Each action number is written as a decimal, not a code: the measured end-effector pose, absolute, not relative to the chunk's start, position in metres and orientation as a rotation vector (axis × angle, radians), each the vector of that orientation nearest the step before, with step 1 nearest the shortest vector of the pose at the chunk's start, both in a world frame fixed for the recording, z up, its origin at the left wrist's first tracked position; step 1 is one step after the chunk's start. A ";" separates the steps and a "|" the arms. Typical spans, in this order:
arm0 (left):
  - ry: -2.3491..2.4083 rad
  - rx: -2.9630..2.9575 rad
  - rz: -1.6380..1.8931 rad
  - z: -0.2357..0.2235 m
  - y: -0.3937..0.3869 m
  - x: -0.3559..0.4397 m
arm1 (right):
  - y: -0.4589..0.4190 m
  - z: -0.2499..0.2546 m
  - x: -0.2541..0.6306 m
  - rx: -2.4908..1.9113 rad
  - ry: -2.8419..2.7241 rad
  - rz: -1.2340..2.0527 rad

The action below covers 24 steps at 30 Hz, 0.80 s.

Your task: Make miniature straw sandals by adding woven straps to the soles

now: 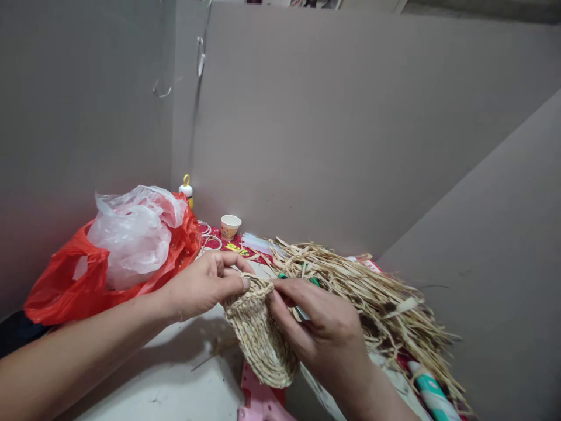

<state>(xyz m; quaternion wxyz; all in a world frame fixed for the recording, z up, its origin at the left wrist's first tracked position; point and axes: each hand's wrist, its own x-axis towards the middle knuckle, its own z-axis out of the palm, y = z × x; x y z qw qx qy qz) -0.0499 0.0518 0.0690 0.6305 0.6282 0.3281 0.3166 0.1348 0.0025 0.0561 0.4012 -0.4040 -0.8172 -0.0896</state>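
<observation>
A small woven straw slipper (260, 333) with a rounded sole hangs tilted between my hands, its strap end uppermost. My left hand (214, 280) is closed on the upper left edge, thumb in front and fingers behind. At the upper right edge, my right hand (319, 321) pinches the woven rim between thumb and fingertips. Whether a loose strand is also between those right fingertips is too small to make out. Beneath the slipper, a pink plastic piece (256, 394) with holes is partly hidden.
Long dry straw strands (372, 292) are heaped on the right, beside a green and white tube (432, 389). A red plastic bag (65, 286) holding a clear bag (135, 240) stands left. Behind are a paper cup (229, 228), a yellow-capped bottle (186, 190) and grey partitions (307, 117).
</observation>
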 end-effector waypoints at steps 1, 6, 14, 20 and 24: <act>0.758 1.433 0.731 0.070 0.051 -0.050 | 0.002 0.056 0.135 -1.021 -2.063 -0.230; 0.744 1.397 0.720 0.068 0.052 -0.049 | 0.004 0.055 0.134 -1.007 -2.047 -0.203; 0.758 1.377 0.760 0.065 0.051 -0.048 | 0.008 0.050 0.132 -1.065 -1.916 0.053; 0.733 1.350 0.731 0.058 0.059 -0.050 | 0.012 0.048 0.130 -1.137 -1.742 0.436; 0.707 1.335 0.672 0.054 0.064 -0.050 | 0.015 0.044 0.129 -1.146 -1.635 0.605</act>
